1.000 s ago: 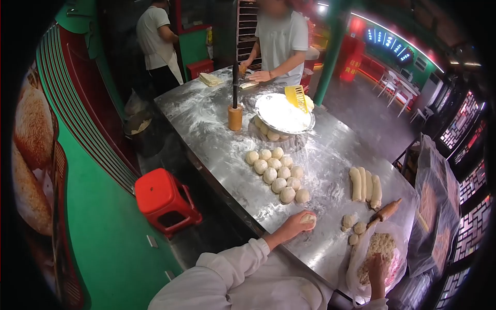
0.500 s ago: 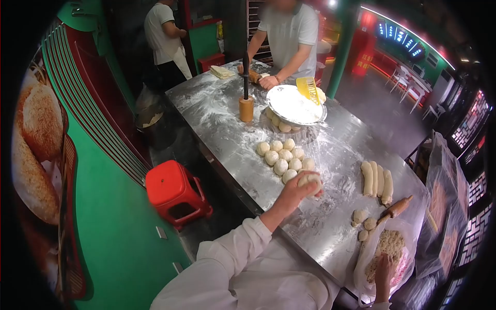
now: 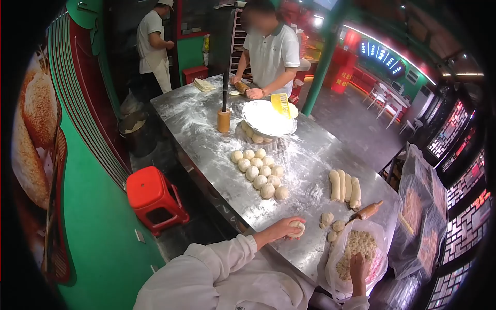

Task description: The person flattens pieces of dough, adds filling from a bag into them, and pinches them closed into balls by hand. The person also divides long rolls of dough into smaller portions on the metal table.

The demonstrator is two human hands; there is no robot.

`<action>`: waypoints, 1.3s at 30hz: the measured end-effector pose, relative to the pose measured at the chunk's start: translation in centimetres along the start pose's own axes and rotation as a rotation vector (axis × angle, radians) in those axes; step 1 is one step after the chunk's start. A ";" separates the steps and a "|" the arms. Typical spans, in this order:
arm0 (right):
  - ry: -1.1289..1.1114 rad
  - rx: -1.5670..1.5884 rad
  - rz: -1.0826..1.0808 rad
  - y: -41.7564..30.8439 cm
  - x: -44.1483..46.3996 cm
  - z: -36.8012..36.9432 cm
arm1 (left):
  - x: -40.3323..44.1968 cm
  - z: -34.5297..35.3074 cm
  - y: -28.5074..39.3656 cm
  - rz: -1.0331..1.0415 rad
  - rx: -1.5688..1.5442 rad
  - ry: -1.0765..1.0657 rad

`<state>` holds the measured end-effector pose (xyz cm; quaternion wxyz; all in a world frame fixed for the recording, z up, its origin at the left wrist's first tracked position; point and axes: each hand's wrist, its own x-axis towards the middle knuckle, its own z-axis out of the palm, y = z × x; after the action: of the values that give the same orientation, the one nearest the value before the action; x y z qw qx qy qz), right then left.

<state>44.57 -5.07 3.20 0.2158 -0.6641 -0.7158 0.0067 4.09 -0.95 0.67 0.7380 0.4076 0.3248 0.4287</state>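
Note:
My left hand (image 3: 283,229) is closed around a round, pale piece of dough (image 3: 297,227) above the table's near edge. Beyond it, several floured dough balls (image 3: 257,171) sit in close rows. My right hand (image 3: 359,267) reaches into an open plastic bag (image 3: 335,281) of crumbly beige filling (image 3: 360,244), with some pink in it. Its fingers are curled into the crumbs and their tips are partly hidden. Next to the bag lie a few small dough lumps (image 3: 338,226) and a wooden rolling pin (image 3: 368,211).
Several dough logs (image 3: 343,187) lie on the steel table (image 3: 310,155). Farther off stand a bowl of flour (image 3: 268,118) with a yellow scraper (image 3: 281,105) and a wooden mallet (image 3: 223,120). A co-worker (image 3: 271,57) handles a rolling pin opposite. A red stool (image 3: 150,188) stands left.
My left hand has drawn back from the dough balls toward the near edge; a ball now lies where it was. My right hand stays in the bag. The view has shifted.

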 end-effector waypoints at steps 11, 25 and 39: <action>-0.025 0.054 0.042 -0.7 -0.2 0.3 | -0.5 -0.1 -1.1 0.055 0.128 0.055; -0.107 -0.130 0.083 -1.5 0.0 -1.0 | 4.7 5.1 -1.0 -0.011 -0.120 -0.073; -0.073 -0.159 -0.016 -2.0 0.2 -0.3 | 3.8 2.2 -3.8 -0.004 -0.038 -0.018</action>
<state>42.80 -5.23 4.13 0.1362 -0.6726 -0.7268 -0.0276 8.93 0.56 -2.15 0.7494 0.3966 0.3107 0.4296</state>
